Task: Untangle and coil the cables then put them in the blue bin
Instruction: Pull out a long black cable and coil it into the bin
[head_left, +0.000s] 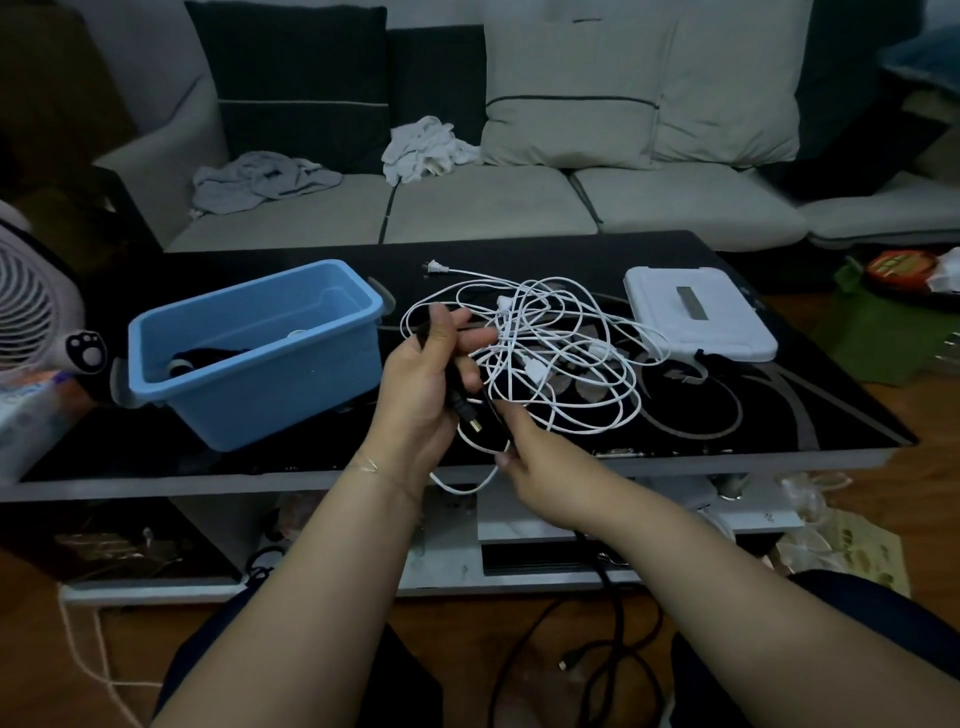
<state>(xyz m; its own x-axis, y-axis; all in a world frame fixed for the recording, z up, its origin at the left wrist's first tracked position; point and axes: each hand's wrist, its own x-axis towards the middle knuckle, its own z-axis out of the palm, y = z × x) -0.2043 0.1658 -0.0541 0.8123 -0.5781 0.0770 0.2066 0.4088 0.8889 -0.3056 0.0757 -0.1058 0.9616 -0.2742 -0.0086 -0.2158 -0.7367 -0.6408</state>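
Left grip curled round black cable, plug end with gold tip poking out below palm. Right grip pinching same black cable lower down, above desk's near edge. White cables tangled in loose heap on black desk, just beyond hands. Blue bin left of heap, dark item inside. White box right of heap. Sofa behind desk.

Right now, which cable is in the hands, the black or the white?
The black cable: left hand grips it, right hand pinches it lower. The white cables lie tangled on the table.
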